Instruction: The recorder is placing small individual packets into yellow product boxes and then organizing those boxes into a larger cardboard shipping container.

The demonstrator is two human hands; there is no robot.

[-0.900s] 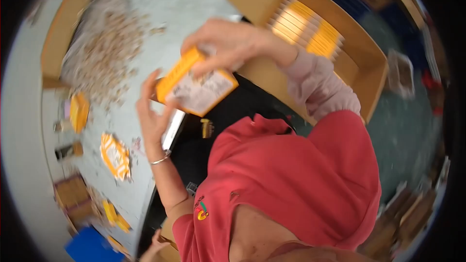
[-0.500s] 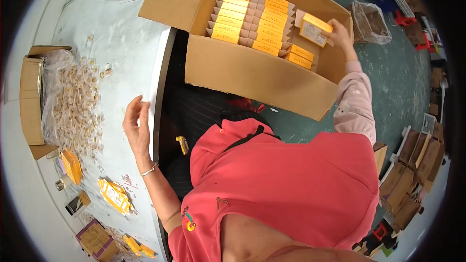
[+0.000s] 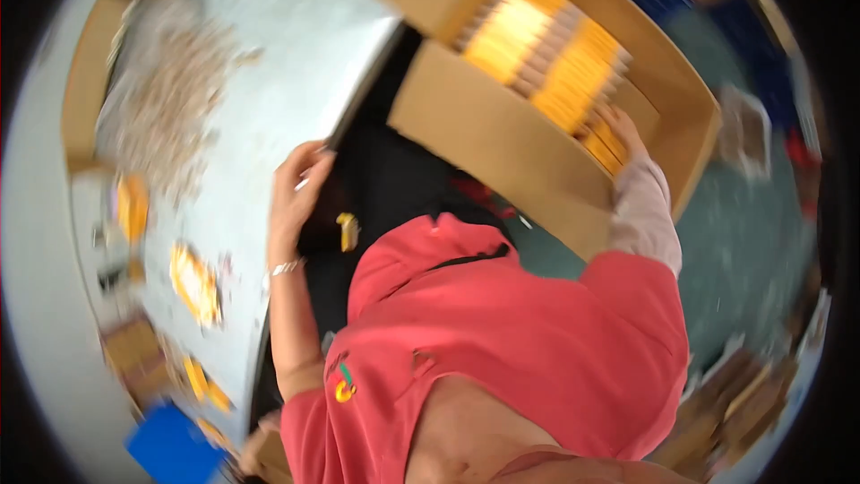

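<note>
A large brown carton [image 3: 502, 112] at the upper right holds rows of yellow boxes [image 3: 511, 40] packed upright. My right hand [image 3: 627, 133] reaches down into the carton at the near end of the right row, its fingers closed round a yellow box [image 3: 602, 149] there. Blur hides where that box ends and its neighbours begin. Above the table's edge my left hand [image 3: 298, 186] is loosely curled, with a gap between thumb and fingers and nothing seen in it.
On the white table [image 3: 305, 45] small wrapped pieces [image 3: 175, 94] spill from a lined carton [image 3: 85, 81]. Flattened yellow packaging [image 3: 194, 282] lies nearer. A yellow cutter-like tool [image 3: 348, 231] is beside my lap. A clear-bagged container [image 3: 745, 134] stands on the green floor at right.
My right hand has lowered the yellow box from above the carton into the near end of the row. The whole view has swung, and a blue thing now shows at lower left.
</note>
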